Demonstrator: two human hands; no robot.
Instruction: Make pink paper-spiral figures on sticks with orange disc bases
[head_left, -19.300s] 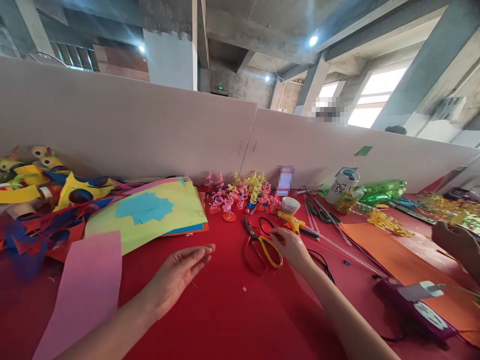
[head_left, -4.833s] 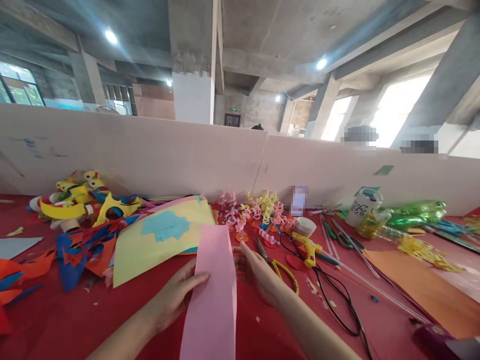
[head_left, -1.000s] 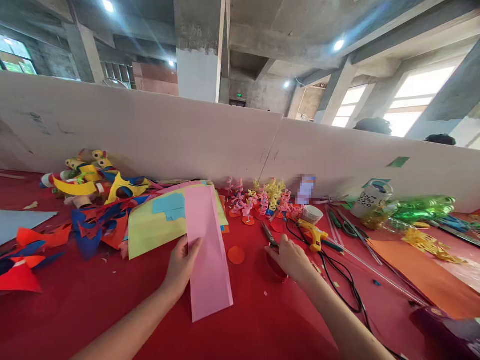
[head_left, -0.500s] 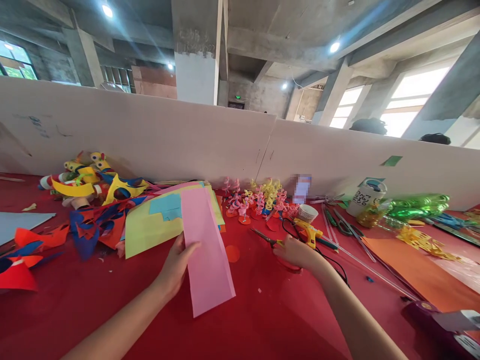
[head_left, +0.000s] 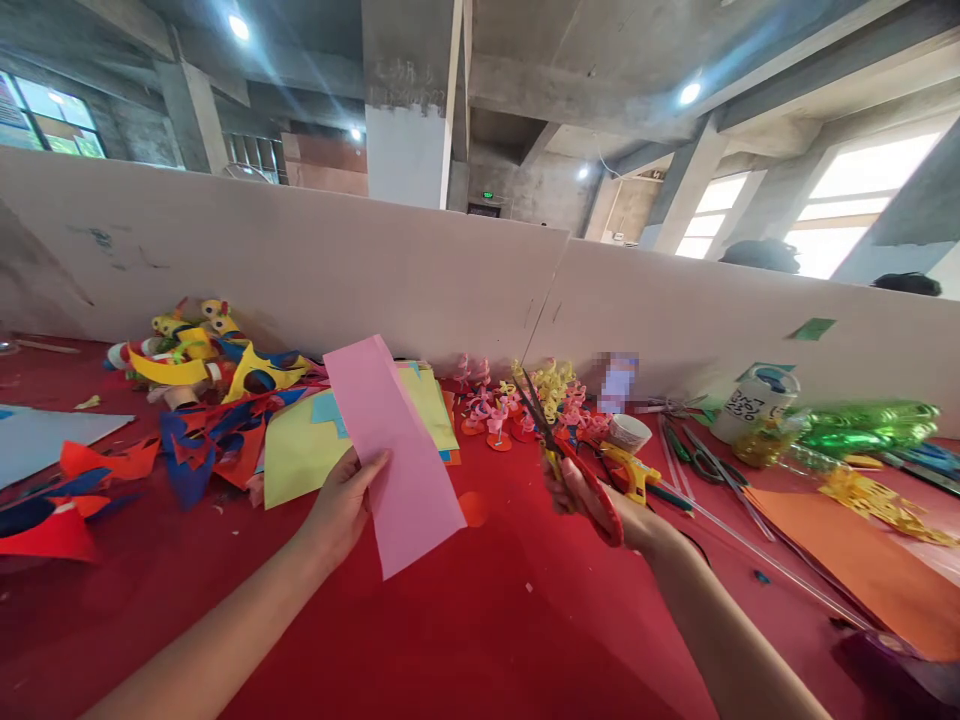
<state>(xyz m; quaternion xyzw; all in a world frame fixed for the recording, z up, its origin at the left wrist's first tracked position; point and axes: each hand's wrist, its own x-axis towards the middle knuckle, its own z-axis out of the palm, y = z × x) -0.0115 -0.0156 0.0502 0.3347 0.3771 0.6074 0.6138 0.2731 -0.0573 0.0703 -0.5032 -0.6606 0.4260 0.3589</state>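
Observation:
A folded pink sheet of paper (head_left: 401, 460) is held up above the table by my left hand (head_left: 346, 505), thumb on its front and fingers behind it. My right hand (head_left: 581, 495) grips a pair of scissors (head_left: 553, 432) with red handles, raised off the table with the blades pointing up and to the left, slightly parted. Paper and scissors are apart. Behind the pink sheet lie yellow paper (head_left: 296, 455) and a blue paper piece (head_left: 328, 410). An orange paper disc (head_left: 472, 509) rests on the table just right of the sheet.
Pink and yellow paper curls (head_left: 499, 415) stand at the back centre. A yellow glue gun (head_left: 634, 472) and a paper cup (head_left: 630, 432) are beyond my right hand. Orange paper (head_left: 855, 560) lies at right, cut coloured shapes (head_left: 195, 440) at left. A white partition (head_left: 337, 265) borders the back.
My right hand has lifted the scissors from near the tabletop and turned the blades upward. The left hand has raised and tilted the pink sheet leftward. The view has shifted slightly.

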